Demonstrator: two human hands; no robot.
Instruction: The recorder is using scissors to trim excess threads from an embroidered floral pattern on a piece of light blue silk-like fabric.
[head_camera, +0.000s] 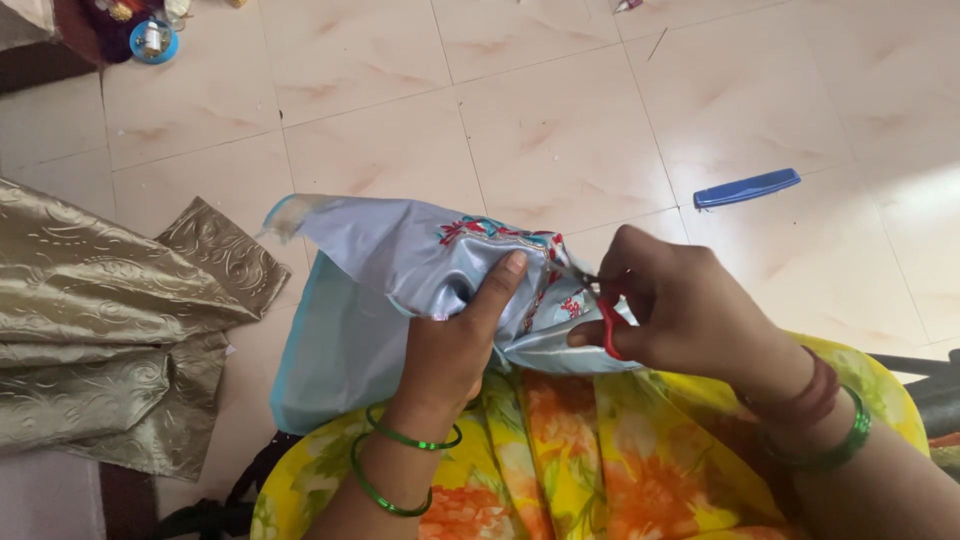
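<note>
My left hand (455, 340) grips a pale blue satin cloth (385, 250) with red and teal embroidery along one edge, thumb pressed up against the fold. My right hand (675, 305) holds small red-handled scissors (605, 320), their blades pointing left into the embroidered edge of the cloth. The cloth hangs over my lap, which is covered in yellow and orange floral fabric (560, 440). Green bangles circle both wrists.
A heap of olive-gold embossed fabric (110, 330) lies on the tiled floor at the left. A blue comb-like plastic strip (747, 188) lies on the tiles at the right. A small blue round container (153, 40) and dark cloth sit at the top left.
</note>
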